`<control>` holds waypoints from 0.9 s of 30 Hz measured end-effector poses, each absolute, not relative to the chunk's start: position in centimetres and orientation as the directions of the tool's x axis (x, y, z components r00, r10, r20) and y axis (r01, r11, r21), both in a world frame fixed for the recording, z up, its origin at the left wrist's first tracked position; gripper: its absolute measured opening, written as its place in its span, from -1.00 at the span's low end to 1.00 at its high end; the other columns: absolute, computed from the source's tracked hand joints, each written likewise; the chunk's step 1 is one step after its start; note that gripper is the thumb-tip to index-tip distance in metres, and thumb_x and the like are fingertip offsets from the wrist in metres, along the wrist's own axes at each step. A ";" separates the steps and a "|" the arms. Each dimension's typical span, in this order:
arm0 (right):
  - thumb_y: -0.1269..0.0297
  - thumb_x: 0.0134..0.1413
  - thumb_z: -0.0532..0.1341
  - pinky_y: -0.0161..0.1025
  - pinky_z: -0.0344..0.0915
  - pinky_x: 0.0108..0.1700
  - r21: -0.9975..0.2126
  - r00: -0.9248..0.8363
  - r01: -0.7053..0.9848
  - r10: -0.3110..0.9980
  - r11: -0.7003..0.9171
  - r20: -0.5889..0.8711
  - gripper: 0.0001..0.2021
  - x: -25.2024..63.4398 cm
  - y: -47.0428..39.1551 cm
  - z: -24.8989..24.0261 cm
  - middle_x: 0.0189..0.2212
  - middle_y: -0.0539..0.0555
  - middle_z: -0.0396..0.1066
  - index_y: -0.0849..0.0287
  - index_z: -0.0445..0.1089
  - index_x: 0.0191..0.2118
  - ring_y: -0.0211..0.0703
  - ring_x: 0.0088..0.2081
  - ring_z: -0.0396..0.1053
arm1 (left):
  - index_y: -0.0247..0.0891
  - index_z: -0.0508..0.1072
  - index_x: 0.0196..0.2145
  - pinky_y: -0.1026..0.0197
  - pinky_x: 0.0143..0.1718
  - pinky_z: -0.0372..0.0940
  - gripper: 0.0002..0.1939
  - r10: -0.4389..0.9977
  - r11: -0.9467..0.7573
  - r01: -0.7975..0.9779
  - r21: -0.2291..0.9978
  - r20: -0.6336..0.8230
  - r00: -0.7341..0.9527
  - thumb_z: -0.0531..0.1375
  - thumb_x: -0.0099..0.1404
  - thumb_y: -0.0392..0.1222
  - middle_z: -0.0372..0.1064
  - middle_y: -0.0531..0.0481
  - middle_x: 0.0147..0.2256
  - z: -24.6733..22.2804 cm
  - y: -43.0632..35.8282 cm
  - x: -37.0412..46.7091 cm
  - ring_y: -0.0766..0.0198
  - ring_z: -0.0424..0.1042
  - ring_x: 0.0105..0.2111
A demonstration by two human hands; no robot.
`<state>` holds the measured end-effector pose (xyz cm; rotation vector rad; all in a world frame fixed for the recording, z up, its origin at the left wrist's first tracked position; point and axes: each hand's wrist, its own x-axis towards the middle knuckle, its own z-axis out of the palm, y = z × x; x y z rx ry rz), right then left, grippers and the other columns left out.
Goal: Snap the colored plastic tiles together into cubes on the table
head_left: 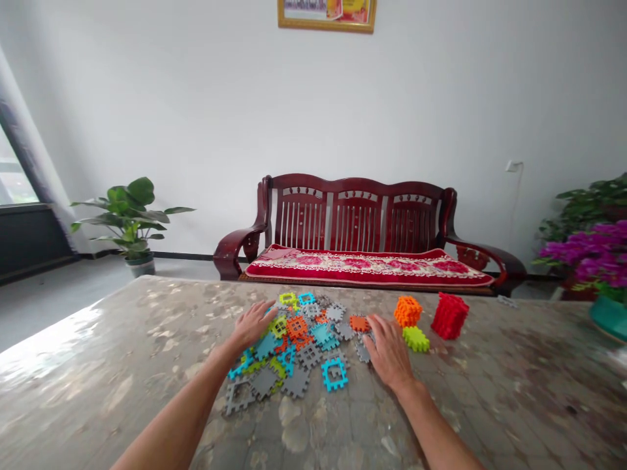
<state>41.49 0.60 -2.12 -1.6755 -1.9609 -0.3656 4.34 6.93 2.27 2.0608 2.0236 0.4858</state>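
A heap of flat interlocking puzzle tiles in grey, blue, green and orange lies on the table, with an orange window tile [296,327] near its middle. My left hand [253,322] rests at the heap's left edge, fingers stretched out toward the tiles. At the right edge, my right hand [388,346] has its fingers extended beside an orange tile [359,323] and over a grey tile [363,352]. Whether its fingertips touch them I cannot tell. A blue frame tile [334,374] lies at the near side of the heap.
Right of my right hand stand an orange stack of tiles [408,311], a green stack [416,339] and a red stack [449,316]. Purple flowers in a teal pot [610,317] stand at the table's right. Behind the table [161,365] is a wooden bench [355,215].
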 end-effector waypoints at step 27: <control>0.05 0.39 -0.11 0.00 0.02 0.33 -0.228 0.049 0.973 0.935 0.035 0.351 -0.51 41.3 0.7 -1.3 0.28 0.13 0.25 0.01 0.30 0.27 -0.04 0.32 0.14 | 0.10 0.20 0.31 -0.55 0.21 -0.12 -0.33 0.925 -0.311 0.904 0.292 -0.124 0.359 -0.10 0.33 0.31 0.05 -0.16 0.37 3.5 11.6 19.9 -0.31 -0.08 0.37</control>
